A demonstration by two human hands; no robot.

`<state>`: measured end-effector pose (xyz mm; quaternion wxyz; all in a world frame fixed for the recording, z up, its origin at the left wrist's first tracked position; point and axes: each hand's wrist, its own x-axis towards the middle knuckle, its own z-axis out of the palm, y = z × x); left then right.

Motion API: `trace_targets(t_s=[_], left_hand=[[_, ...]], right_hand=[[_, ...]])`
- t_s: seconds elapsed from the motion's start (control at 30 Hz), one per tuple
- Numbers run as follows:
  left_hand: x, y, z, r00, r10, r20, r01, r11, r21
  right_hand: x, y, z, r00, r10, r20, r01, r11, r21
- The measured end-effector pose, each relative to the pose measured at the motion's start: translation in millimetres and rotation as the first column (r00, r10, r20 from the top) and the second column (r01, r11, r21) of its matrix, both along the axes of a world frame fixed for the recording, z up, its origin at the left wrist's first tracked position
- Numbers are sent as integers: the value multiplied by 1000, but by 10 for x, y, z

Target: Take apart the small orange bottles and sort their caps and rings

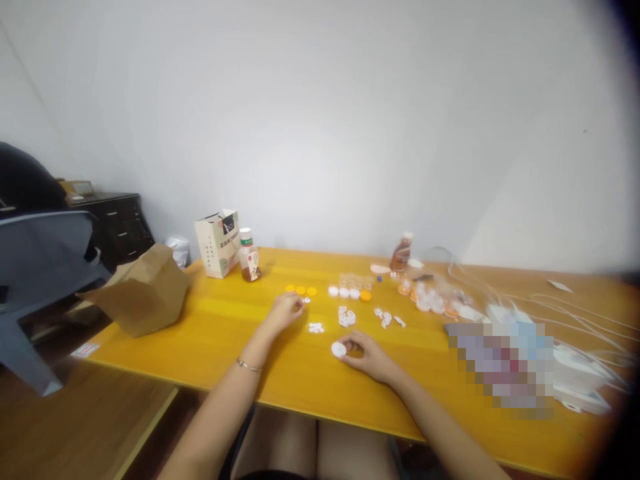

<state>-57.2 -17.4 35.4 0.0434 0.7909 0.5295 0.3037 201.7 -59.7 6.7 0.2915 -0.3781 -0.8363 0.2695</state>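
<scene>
**Q:** State of the hands?

**A:** Right hand (369, 357): fingers drawn together, fingertips (349, 345) against the edge of a white cap (339, 349), which sits at the desk (220, 317) surface. Left hand (284, 312): fingers bunched downward, just beside small white bits (306, 300). Whether it pinches anything, I cannot tell.

**Q:** Position of the items?

**A:** Three orange caps (300, 290) stand in a row just beyond the left hand. To their right, three white caps (344, 292) form a second row, with a lone orange cap (365, 295) at its end. Between and beyond the hands lie white fragments (316, 327) and two clusters of printed white pieces (346, 317).

**Q:** Progress?

**A:** Those caps are lined up by colour. The fragments and pieces remain loose. Clear cups (353, 281) and more caps (425, 298) stand grouped further right, not in rows.

**Q:** Surroundings?

**A:** A bottle (249, 257) and paper bag (218, 243) stand far left; cables (565, 313) run far right.
</scene>
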Motion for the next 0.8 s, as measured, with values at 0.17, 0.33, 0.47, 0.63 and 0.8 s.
trace_targets(t_s=[0.17, 0.33, 0.47, 0.63, 0.8], left_hand=[[-135, -31, 46, 961, 99, -260, -124, 989, -82], [-62, -50, 9, 948, 68, -311, -108, 988, -111], [-48, -59, 11, 942, 61, -329, -105, 987, -120], [-46, -69, 25, 944, 63, -323, -109, 986, -125], [83, -124, 46, 966, 31, -255, -52, 996, -76]], right_hand=[[-2, -9, 1, 1000, 3, -18, -3, 1000, 3], [-2, -8, -5, 1000, 1, -10, -1, 1000, 3], [-2, -4, -16, 1000, 3, -19, -3, 1000, 5], [-7, -17, 31, 999, -6, -42, 3, 998, -55], [-18, -22, 118, 993, -78, -88, 62, 983, -171]])
